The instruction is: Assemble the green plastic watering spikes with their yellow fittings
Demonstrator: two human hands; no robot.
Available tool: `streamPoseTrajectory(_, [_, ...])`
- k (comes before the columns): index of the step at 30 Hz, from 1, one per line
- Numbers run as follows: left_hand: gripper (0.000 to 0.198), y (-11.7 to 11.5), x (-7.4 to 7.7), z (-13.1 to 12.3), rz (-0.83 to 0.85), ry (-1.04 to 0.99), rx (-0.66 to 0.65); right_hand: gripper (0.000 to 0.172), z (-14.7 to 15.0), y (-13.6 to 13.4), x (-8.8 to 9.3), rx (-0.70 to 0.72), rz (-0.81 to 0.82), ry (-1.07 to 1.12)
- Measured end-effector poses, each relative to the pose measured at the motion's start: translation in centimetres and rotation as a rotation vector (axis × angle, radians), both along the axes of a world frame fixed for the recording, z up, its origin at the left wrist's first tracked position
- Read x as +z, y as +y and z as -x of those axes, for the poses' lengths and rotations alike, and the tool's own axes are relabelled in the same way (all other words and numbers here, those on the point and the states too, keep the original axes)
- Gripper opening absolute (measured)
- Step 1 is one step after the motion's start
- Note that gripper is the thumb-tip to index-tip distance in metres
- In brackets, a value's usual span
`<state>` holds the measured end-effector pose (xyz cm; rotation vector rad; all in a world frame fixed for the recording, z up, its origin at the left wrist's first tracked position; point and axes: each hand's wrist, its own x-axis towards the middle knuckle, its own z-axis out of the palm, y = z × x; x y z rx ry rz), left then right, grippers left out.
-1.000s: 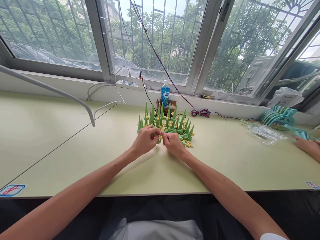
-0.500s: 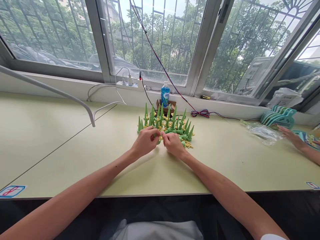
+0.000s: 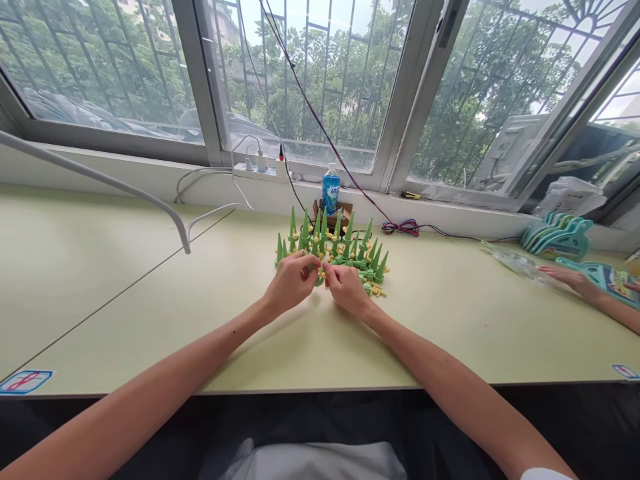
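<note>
My left hand (image 3: 291,280) and my right hand (image 3: 346,287) meet fingertip to fingertip over the pale green table, both pinched closed. Between them is a small part, mostly hidden, with a bit of green showing under the left fingers and a yellowish bit at the fingertips. I cannot make out its kind. Just behind my hands stand several green cone-shaped spikes (image 3: 349,230) with small yellow valve-like pieces on them. By my right hand, more green spikes (image 3: 381,268) lean or lie among green caps, and loose yellow pieces (image 3: 377,291) rest on the tabletop.
A blue-liquid bottle (image 3: 331,190) stands by a brown cardboard box (image 3: 345,215) near the sill. Coiled cable (image 3: 401,227) lies to the right. At far right, another person's hand (image 3: 570,280) touches clear plastic packaging (image 3: 517,262) beside teal hanger-like pieces (image 3: 560,235). A grey tube (image 3: 125,188) hangs at left.
My hands stay almost still, pinched together. At far right, the other person's hand has moved left onto the plastic packaging, and a teal piece beside it shows more fully.
</note>
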<state>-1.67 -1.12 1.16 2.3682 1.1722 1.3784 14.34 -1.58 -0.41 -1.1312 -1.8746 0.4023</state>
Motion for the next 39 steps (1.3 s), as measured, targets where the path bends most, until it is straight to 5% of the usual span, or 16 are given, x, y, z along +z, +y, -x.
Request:
streamPoseTrajectory(20, [0.016,-0.15,-0.02,-0.1,-0.002,-0.071,-0.101,0.054,-0.21,0.24,-0.2,-0.088,-0.067,-0.072])
streamPoseTrajectory(33, [0.022,-0.42,-0.13,0.06,-0.275,0.191,-0.083,0.053,-0.61,0.62,-0.36,-0.143,-0.083,-0.014])
streamPoseTrajectory(39, [0.04,-0.68,-0.08,-0.13,-0.151,0.12,-0.069,0.051,-0.51,0.31,-0.01,-0.148,-0.085,0.036])
